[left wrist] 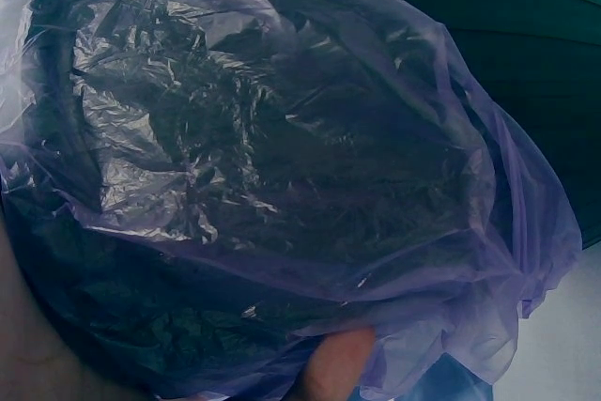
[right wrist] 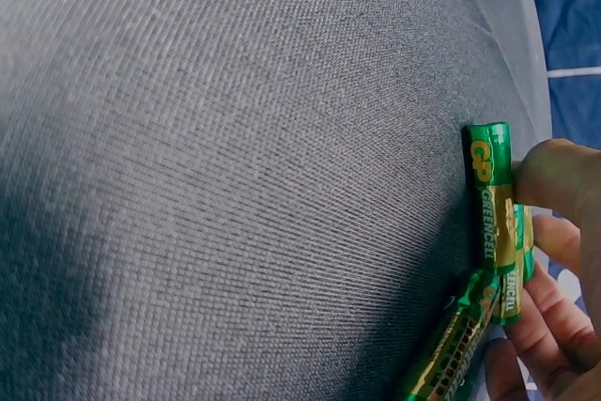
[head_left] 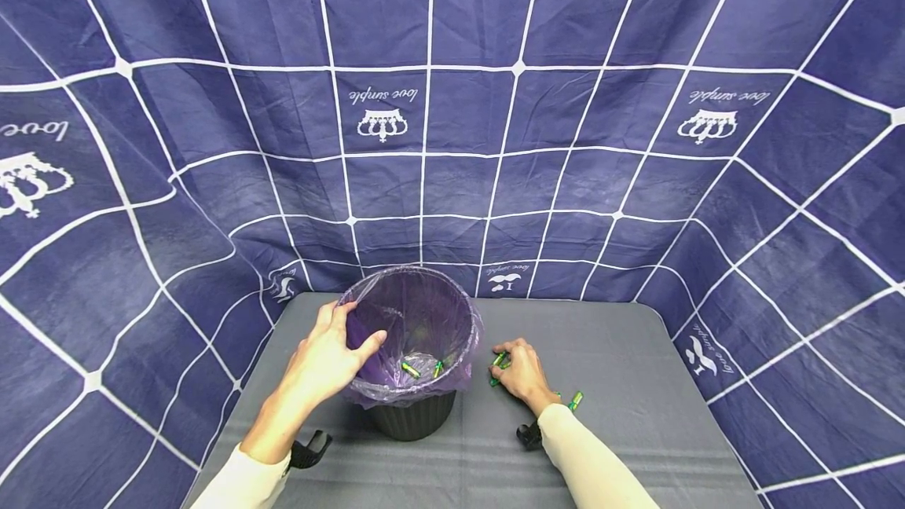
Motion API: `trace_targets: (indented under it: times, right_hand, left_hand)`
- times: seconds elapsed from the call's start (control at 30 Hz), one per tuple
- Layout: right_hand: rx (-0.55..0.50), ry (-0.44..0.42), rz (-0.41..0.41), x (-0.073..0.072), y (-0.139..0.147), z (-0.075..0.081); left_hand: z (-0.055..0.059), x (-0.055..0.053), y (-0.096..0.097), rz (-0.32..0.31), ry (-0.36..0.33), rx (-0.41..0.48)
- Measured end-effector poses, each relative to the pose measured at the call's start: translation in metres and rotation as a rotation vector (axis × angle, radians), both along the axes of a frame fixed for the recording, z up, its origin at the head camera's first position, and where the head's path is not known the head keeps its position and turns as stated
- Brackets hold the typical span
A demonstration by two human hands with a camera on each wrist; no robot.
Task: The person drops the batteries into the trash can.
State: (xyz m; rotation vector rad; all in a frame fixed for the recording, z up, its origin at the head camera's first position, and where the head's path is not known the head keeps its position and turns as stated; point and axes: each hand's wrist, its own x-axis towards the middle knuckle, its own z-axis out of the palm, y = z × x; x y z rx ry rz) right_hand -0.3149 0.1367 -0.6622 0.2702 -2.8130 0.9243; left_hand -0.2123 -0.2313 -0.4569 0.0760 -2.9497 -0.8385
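A black trash can lined with a translucent purple bag stands on the grey table. My left hand grips its left rim, the thumb over the inner side; in the left wrist view a fingertip shows against the bag. Inside the can lie two green-and-gold batteries, one battery left of the other. Right of the can, my right hand is low at the tabletop, thumb and fingers curled round several GP batteries. They lie close together, partly hidden by the fingers.
Another green battery lies right of my right wrist, with a second bit of green partly hidden beside it. Black straps hang at both wrists. Blue cloth with white lines encloses the grey table at the back and sides.
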Motion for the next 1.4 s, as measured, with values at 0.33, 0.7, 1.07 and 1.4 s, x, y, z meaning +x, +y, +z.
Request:
trace_targets:
  times: [0.33, 0.7, 1.07, 1.4]
  right_hand:
    - [-0.008, 0.005, 0.005, -0.001, 0.005, -0.002]
    - [-0.053, 0.015, -0.021, 0.0, 0.008, 0.001]
    - [-0.103, 0.05, -0.008, 0.002, 0.012, 0.012]
    - [-0.134, 0.081, 0.013, 0.001, 0.013, 0.028]
  left_hand:
    - [0.001, 0.0, 0.002, 0.003, -0.01, -0.003]
    - [0.002, 0.0, 0.002, 0.003, -0.015, -0.004]
    - [0.003, 0.001, 0.003, 0.004, -0.011, -0.011]
    - [0.003, 0.001, 0.003, 0.005, -0.019, -0.006]
